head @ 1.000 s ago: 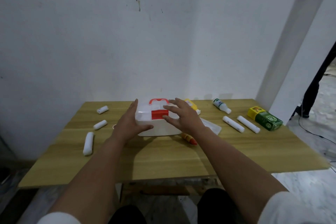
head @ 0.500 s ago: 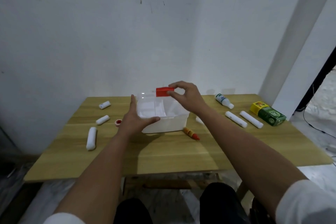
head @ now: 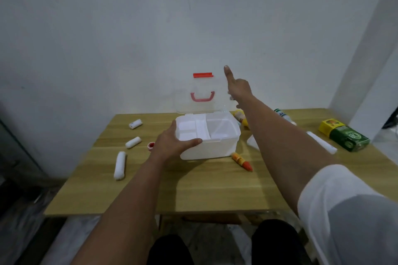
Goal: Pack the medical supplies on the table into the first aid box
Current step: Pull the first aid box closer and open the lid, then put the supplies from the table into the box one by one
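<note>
The white first aid box point(head: 215, 148) stands open at the middle of the wooden table point(head: 206, 189). Its clear lid point(head: 202, 92), with red latch and red handle, stands upright against the wall. A white divided tray shows inside. My left hand point(head: 172, 142) grips the box's front left corner. My right hand point(head: 237, 86) is raised at the lid's right edge, index finger pointing up and touching that edge. Three white gauze rolls point(head: 120, 164) lie left of the box. An orange tube point(head: 241, 161) lies at its front right.
A small red cap point(head: 151, 145) lies left of the box. Behind my right arm lie a yellow bottle point(head: 242, 117), a white bottle point(head: 282, 114), white rolls point(head: 322, 145) and a flat white packet point(head: 252, 142). A green and yellow carton point(head: 342, 134) lies at the right edge.
The lid has swung from closed to fully upright, pushed back by my right hand. My left hand has stayed on the box's left side.
</note>
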Tool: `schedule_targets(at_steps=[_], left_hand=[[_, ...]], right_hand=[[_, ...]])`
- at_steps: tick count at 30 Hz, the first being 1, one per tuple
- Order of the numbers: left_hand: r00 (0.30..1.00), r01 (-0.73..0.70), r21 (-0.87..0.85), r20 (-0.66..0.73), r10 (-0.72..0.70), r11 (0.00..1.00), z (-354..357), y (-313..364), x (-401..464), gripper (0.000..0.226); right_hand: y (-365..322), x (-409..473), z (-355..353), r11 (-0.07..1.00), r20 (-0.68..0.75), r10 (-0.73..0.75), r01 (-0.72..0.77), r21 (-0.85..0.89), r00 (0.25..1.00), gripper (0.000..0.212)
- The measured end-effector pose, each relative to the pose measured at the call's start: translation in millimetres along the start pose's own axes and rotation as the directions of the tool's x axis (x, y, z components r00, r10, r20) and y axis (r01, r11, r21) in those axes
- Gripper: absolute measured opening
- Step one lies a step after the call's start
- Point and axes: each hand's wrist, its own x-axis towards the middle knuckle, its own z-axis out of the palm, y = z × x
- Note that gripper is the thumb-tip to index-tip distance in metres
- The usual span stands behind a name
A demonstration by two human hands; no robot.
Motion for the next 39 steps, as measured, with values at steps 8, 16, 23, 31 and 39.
schedule_targets(at_steps=[8,16,23,31,39], left_hand=[[0.999,0.021,0.013,-0.047,-0.021,1.000,5,-4,2,0.115],[1.000,0.003,0.056,-0.013,-0.003,0.998,6,-2,7,0.110],[0.999,-0.028,0.044,0.019,0.028,0.999,10,0,10,0.113],[0.999,-0.034,0.090,0.036,0.031,0.995,14,-3,15,0.112],[0.999,0.000,0.087,0.032,-0.003,0.996,17,0,15,0.125]], right_hand=[[46,-13,-23,0.953,0.245,0.175,-0.226,0.200,0.954,0.108],[81,-22,-63,0.967,0.093,0.156,-0.171,0.188,0.983,0.091],[138,-28,-141,0.947,-0.193,-0.021,-0.042,-0.317,0.981,0.058],[211,-39,-216,0.643,-0.375,0.153,-0.380,-0.664,0.914,0.037],[253,-32,-249,0.644,-0.410,0.231,-0.455,-0.615,0.882,0.043]])
